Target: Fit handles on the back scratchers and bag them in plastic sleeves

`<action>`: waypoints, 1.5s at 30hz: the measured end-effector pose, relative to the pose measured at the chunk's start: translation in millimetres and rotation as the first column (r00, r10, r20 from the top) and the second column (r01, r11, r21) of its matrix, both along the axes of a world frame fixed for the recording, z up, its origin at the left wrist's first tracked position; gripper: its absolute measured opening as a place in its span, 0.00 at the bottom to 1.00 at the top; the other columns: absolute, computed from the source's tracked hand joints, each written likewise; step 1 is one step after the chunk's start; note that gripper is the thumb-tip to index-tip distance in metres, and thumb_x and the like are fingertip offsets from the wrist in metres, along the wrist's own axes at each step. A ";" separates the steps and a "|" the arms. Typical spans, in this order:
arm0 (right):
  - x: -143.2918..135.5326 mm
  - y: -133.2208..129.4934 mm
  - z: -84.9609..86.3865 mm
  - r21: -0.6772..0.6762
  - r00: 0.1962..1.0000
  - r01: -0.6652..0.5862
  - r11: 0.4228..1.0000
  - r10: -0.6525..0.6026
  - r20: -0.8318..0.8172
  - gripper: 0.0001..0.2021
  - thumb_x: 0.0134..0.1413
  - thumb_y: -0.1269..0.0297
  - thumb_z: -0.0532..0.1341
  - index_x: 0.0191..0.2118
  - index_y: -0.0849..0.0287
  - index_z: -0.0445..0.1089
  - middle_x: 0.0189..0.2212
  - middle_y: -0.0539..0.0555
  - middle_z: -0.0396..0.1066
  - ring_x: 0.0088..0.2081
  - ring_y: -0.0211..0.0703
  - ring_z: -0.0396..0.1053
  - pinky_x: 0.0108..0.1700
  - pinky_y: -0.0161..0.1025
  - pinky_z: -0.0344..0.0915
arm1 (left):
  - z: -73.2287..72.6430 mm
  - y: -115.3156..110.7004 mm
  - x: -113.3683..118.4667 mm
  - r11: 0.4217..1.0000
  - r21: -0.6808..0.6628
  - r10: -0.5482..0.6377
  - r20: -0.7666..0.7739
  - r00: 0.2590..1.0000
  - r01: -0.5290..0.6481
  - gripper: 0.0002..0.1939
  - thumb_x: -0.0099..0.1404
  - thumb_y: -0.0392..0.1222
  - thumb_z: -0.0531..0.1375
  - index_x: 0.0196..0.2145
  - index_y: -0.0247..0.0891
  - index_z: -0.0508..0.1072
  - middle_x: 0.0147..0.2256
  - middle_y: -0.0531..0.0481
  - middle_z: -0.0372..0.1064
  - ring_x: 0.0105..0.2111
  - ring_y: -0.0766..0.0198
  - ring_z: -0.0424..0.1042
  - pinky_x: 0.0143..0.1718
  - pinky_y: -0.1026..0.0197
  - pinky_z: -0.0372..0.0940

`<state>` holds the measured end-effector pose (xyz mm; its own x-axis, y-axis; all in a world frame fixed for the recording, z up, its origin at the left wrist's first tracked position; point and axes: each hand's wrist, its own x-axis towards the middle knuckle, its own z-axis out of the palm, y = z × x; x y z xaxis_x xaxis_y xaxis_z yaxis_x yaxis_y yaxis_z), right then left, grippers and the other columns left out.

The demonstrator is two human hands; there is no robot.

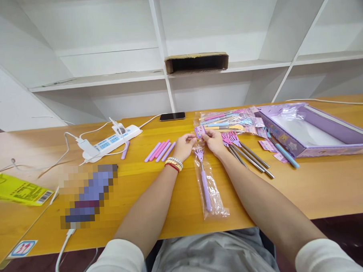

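Observation:
A purple back scratcher with a hand-shaped head lies inside a clear plastic bag in front of me, its head pointing away. Just beyond the bag's far end, my right hand pinches a small pink and purple printed card. My left hand, with bracelets at the wrist, is close beside it near the bag's top. Its fingertips are pressed together, and what they hold is too small to tell. Right of my right hand lie several metal scratcher rods with pink and purple heads.
Several bagged back scratchers lie behind my hands. A purple box stands right, beside a blue-handled scratcher and cards. Loose pink and purple handles, a power strip, a phone and a yellow packet lie leftward.

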<state>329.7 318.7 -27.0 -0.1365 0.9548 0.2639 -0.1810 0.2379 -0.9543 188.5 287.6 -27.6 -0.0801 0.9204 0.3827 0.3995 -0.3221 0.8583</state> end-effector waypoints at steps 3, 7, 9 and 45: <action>-0.3 -0.8 1.0 0.000 1.000 0.002 1.000 -0.002 -0.008 0.14 0.38 0.57 0.62 0.31 0.61 0.71 0.21 0.51 0.69 0.20 0.35 0.61 0.22 0.34 0.61 | -4.2 2.8 -1.6 0.999 -0.029 -0.020 0.053 0.998 0.022 0.10 0.54 0.34 0.59 0.37 0.34 0.72 0.34 0.46 0.71 0.33 0.64 0.70 0.36 0.61 0.65; -0.4 -0.7 1.7 0.005 1.000 -0.011 1.000 0.011 0.010 0.18 0.38 0.56 0.63 0.37 0.61 0.72 0.25 0.51 0.71 0.21 0.35 0.61 0.21 0.33 0.59 | -4.9 3.4 -1.7 0.995 -0.075 -0.050 0.131 0.990 0.061 0.13 0.52 0.32 0.60 0.38 0.34 0.71 0.32 0.48 0.70 0.30 0.66 0.69 0.34 0.63 0.65; -0.6 -0.7 1.9 0.005 1.000 -0.010 1.000 0.010 0.021 0.19 0.39 0.55 0.63 0.38 0.61 0.72 0.26 0.51 0.72 0.21 0.34 0.61 0.21 0.33 0.59 | -2.8 2.3 -0.7 0.994 -0.085 -0.061 0.150 0.987 0.075 0.14 0.52 0.31 0.60 0.38 0.33 0.71 0.31 0.48 0.69 0.30 0.66 0.69 0.34 0.63 0.65; 2.1 -0.2 2.5 0.275 0.929 0.116 0.954 -0.202 0.309 0.14 0.50 0.62 0.55 0.39 0.61 0.73 0.35 0.55 0.74 0.37 0.44 0.69 0.45 0.44 0.63 | 1.5 0.4 3.9 0.995 -0.083 -0.038 0.153 0.988 0.051 0.11 0.52 0.34 0.61 0.36 0.34 0.71 0.29 0.50 0.70 0.28 0.67 0.68 0.33 0.64 0.63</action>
